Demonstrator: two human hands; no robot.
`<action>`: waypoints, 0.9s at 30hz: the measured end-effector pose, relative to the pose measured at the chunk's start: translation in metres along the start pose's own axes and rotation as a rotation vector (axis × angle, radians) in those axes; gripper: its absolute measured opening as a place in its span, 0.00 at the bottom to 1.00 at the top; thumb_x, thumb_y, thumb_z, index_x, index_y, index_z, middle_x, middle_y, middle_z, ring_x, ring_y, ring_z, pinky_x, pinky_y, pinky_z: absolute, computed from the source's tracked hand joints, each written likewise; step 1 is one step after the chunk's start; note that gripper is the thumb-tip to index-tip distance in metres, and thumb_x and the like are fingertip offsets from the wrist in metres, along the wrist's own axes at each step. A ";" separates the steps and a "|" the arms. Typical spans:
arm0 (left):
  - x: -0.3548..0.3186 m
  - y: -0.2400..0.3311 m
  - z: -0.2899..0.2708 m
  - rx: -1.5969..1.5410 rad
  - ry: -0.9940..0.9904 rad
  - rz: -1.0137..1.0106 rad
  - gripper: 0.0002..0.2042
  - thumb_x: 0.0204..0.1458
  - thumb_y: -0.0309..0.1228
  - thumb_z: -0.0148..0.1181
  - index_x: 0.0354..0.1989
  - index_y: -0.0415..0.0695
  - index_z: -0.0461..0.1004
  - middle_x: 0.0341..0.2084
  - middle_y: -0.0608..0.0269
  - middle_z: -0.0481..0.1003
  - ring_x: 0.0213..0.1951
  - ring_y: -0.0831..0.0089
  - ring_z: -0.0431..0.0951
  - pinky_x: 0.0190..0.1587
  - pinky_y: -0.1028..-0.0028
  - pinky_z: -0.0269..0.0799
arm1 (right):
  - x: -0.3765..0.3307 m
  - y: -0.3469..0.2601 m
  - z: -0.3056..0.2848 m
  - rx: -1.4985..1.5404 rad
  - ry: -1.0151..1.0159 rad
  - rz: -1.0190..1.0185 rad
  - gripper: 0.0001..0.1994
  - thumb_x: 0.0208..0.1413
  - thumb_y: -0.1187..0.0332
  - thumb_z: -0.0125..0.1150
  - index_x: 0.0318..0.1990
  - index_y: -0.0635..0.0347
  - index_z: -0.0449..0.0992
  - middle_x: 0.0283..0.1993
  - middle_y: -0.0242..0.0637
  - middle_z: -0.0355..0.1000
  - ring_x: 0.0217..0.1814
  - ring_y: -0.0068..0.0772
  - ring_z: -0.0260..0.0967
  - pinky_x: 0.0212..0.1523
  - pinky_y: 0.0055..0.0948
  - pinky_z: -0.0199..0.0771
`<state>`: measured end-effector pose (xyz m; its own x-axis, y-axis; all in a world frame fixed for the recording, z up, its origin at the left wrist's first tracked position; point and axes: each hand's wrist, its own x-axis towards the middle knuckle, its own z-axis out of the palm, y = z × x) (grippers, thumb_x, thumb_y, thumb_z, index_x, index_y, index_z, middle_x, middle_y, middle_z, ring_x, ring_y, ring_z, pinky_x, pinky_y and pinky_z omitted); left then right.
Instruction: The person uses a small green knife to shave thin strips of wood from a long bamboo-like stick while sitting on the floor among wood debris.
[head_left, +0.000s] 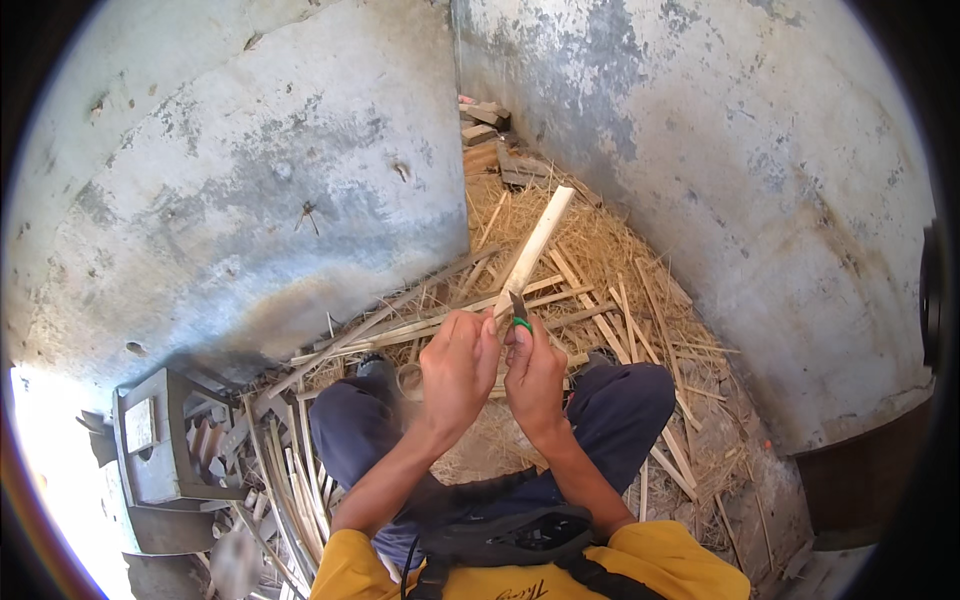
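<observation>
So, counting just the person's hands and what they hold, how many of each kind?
Bare hands, left hand and right hand: 2
Pale, flat wooden strip: 1
Dark-bladed, green-handled knife: 1
Total: 4

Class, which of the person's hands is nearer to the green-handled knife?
Right: the right hand grips the knife by its green handle. The left hand is just left of the knife, holding the pale wooden strip.

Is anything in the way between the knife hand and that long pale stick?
Nothing I can see. The right hand grips the knife, whose blade is right by the pale stick. The left hand holds the stick's near end.
</observation>
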<state>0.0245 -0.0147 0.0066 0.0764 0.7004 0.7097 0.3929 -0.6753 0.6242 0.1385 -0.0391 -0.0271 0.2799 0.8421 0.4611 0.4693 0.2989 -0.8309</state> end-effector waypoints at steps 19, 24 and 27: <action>-0.006 -0.015 0.006 0.103 -0.038 -0.018 0.07 0.61 0.21 0.61 0.31 0.35 0.72 0.24 0.54 0.70 0.20 0.60 0.71 0.24 0.64 0.67 | 0.008 -0.013 -0.019 -0.272 -0.178 0.128 0.12 0.73 0.64 0.50 0.49 0.66 0.72 0.25 0.62 0.72 0.31 0.70 0.73 0.31 0.60 0.67; -0.003 -0.014 0.007 0.079 -0.035 -0.054 0.08 0.61 0.21 0.61 0.30 0.35 0.70 0.22 0.55 0.68 0.20 0.62 0.69 0.24 0.65 0.65 | 0.008 -0.010 -0.019 -0.223 -0.159 0.117 0.13 0.74 0.63 0.48 0.46 0.66 0.72 0.24 0.60 0.72 0.31 0.69 0.73 0.30 0.57 0.67; 0.000 -0.014 0.007 0.038 -0.046 -0.069 0.08 0.61 0.21 0.61 0.29 0.35 0.70 0.22 0.56 0.67 0.20 0.64 0.67 0.24 0.65 0.63 | 0.005 0.004 -0.013 -0.035 -0.102 0.092 0.14 0.75 0.63 0.47 0.44 0.66 0.72 0.24 0.58 0.71 0.30 0.68 0.74 0.29 0.53 0.68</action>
<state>0.0256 -0.0036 -0.0038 0.0898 0.7555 0.6490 0.4332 -0.6163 0.6576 0.1521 -0.0394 -0.0239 0.2377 0.9069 0.3478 0.4748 0.2039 -0.8561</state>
